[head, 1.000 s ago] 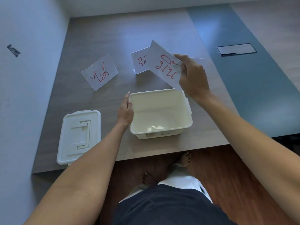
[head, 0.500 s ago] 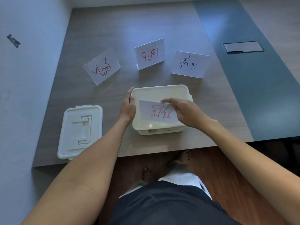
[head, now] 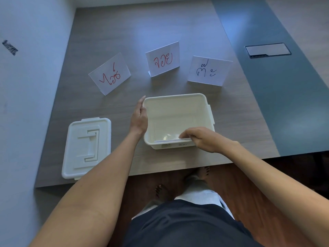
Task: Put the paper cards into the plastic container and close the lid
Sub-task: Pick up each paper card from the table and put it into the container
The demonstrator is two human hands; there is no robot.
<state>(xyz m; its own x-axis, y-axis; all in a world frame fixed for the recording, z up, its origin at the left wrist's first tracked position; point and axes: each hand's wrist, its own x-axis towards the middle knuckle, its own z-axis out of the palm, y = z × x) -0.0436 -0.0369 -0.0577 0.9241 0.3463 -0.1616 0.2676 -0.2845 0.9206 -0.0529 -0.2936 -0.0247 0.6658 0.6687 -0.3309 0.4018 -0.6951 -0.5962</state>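
Open cream rectangular plastic container (head: 175, 111) sits on grey wood-grain tabletop (head: 114, 32) near front edge. Left hand (head: 139, 117) flat, fingers straight, palm pressed against container's left wall, nothing gripped. Right hand (head: 201, 139) reaches over near rim, fingers curled down pinching a white paper card (head: 170, 139) that lies edge-on along the inside of the near wall, low in the container. White rectangular plastic lid (head: 87, 147) lies flat on tabletop left of container, apart from it. Three folded white paper cards stand upright behind container: left card with red writing (head: 110, 73), tilted; middle card with red writing (head: 162, 59); right card with dark writing (head: 208, 71). Dark rectangular panel (head: 268, 50) set in tabletop far right.
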